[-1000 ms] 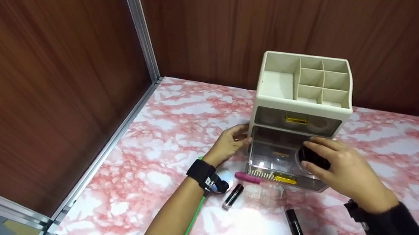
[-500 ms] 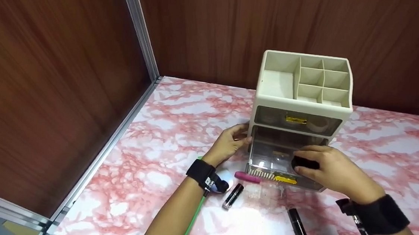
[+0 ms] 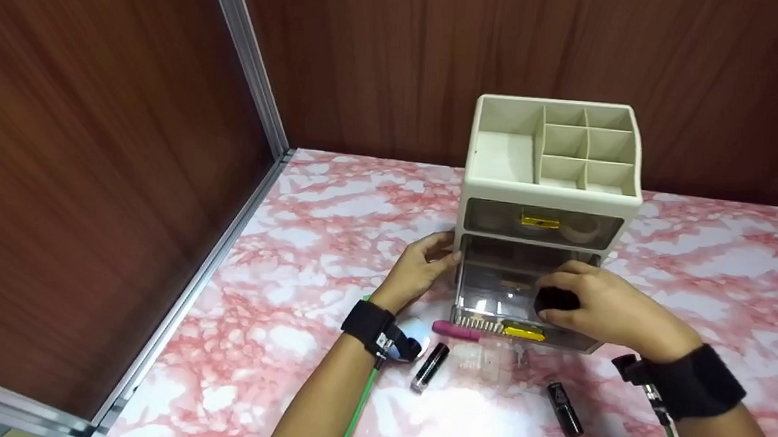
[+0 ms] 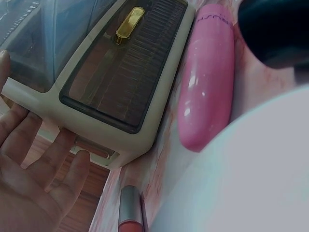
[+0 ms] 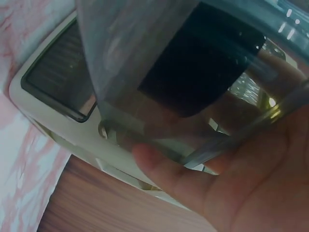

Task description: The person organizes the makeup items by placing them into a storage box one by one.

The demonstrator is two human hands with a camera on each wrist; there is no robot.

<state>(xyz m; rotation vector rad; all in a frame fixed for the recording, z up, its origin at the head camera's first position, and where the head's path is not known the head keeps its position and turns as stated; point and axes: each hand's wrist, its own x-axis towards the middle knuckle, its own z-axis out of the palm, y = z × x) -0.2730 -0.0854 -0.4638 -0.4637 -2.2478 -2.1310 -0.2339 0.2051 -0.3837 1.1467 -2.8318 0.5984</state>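
Observation:
A cream desktop organizer (image 3: pixel 550 198) stands with its clear middle drawer (image 3: pixel 494 293) pulled out. My right hand (image 3: pixel 607 312) reaches into that drawer, thumb and fingers gripping a black-lidded jar (image 3: pixel 558 301). Through the clear drawer wall the right wrist view shows the jar as a dark block (image 5: pixel 203 63). My left hand (image 3: pixel 420 268) rests against the organizer's left side, thumb by the drawer's front edge. In the left wrist view, the fingers (image 4: pixel 53 154) of that hand lie fairly straight along the cream body. Part of the left fingers is hidden behind the organizer in the head view.
In front of the organizer lie a pink tube (image 3: pixel 455 331), a black tube (image 3: pixel 430 367), clear plastic pieces (image 3: pixel 482 361) and another black tube (image 3: pixel 565 409). A pale round item (image 3: pixel 414 335) sits under the left wrist. A silver-and-red tube (image 4: pixel 130 208) lies beside the organizer. Brown panels (image 3: pixel 408 60) stand behind.
My right hand has moved left and lower into the drawer with the jar. The front right black tube has rolled a little to the right. The left hand stays at the organizer's side.

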